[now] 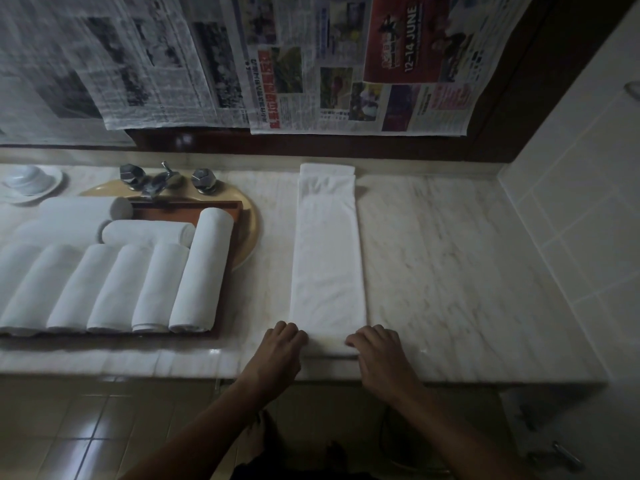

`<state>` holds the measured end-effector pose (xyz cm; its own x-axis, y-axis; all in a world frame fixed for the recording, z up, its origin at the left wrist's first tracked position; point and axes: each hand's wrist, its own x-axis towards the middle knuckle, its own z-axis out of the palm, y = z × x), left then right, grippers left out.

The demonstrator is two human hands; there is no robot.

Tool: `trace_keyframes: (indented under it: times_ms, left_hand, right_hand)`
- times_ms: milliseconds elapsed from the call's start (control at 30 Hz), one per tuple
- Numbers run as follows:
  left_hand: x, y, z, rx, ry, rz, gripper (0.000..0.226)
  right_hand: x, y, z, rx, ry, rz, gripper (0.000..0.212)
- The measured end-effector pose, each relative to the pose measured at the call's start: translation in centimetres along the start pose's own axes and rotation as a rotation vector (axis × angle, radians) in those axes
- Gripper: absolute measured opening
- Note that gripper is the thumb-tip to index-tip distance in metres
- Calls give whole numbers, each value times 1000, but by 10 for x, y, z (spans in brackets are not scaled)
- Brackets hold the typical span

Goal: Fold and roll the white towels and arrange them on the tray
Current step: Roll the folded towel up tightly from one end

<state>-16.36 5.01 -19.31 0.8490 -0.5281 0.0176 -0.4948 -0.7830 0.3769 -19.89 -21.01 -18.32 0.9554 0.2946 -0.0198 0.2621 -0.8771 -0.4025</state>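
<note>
**Both hands on the near end of the folded towel**

Your left hand and right hand sit side by side at the near edge of the counter; the fingers of both are curled down over the near end of the towel, grasping it where the cloth bunches into a small fold or roll; how far it is turned over you cannot tell from here

The towel lies as one long narrow strip, flat on the marble, running from your hands to the far wall; its far end shows layered edges

To the left, the tray rests over the sink, well apart from the strip; rolled towels lie on it, a near row side by side and more behind; the tap stands at the far side, a white dish at far left; newspaper hangs above
</note>
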Motion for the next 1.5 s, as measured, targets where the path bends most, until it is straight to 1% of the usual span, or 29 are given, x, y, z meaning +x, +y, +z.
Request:
trace_keyframes:
  times_ms: [67,133,233,300,367,467,567,600,667,700,767,800,833,900,933,967,1033,1100,1233,1333,1367,1433,1500]
  left_hand:
    - [0,0,-5,-41,-13,-48,32]
    - [-1,-1,-14,-140,-35,-119,27]
    - [3,-4,-30,-305,-71,-269,21]
    - [7,-9,-37,-388,-99,-371,15]
    - [11,-14,-41,-461,-144,-467,12]
    - [17,-16,-41,-553,-146,-573,10]
    - [20,-11,-40,-570,-108,-614,5]
    - [20,-10,-40,-573,-101,-616,5]
    - [20,-7,-38,-554,-89,-616,4]
    - [18,-4,-37,-527,-56,-614,5]
    - [11,4,-29,-418,113,-565,11]
    - [6,10,-22,-329,202,-474,18]
    - [1,17,-14,-229,242,-342,25]
    - [-6,30,3,-34,218,-79,40]
    - [-8,33,9,26,181,1,47]
    - [-7,34,13,58,153,41,53]
    - [-2,27,15,89,124,63,59]
    - [4,19,12,115,99,71,60]
    - [8,9,3,123,56,57,56]
    - [0,8,0,91,36,70,49]
    - [-4,8,-1,65,30,67,46]
    - [-10,11,-3,9,22,40,43]
    - [-9,12,-10,-78,6,-19,42]
  right_hand:
    - [2,2,-4,22,-13,25,36]
    - [1,3,-8,91,-42,68,31]
    - [-1,5,-16,258,-54,175,28]
    - [2,6,-20,335,-72,205,25]
    - [5,9,-19,373,-46,226,20]
    - [11,9,-9,297,75,200,20]
    - [9,-6,8,153,130,89,41]
    - [6,-11,13,122,143,55,43]
    - [-2,-21,18,62,193,16,37]
    - [-6,-24,19,38,214,12,36]
    - [-11,-28,20,10,219,13,36]
    - [-11,-28,21,-6,217,9,36]
    - [-11,-27,23,-19,205,11,35]
    - [-9,-25,26,-37,191,10,35]
    - [-8,-24,27,-49,190,2,36]
    - [-7,-23,25,-57,181,1,36]
    - [-3,-24,20,-76,141,10,37]
    - [2,-24,15,-104,105,16,39]
    - [8,-18,8,-89,33,14,46]
    - [6,-15,2,-44,-31,24,53]
    - [4,-16,0,-21,-50,26,52]
    - [1,-12,-1,26,-44,43,42]
    - [2,-9,-4,93,-47,83,37]
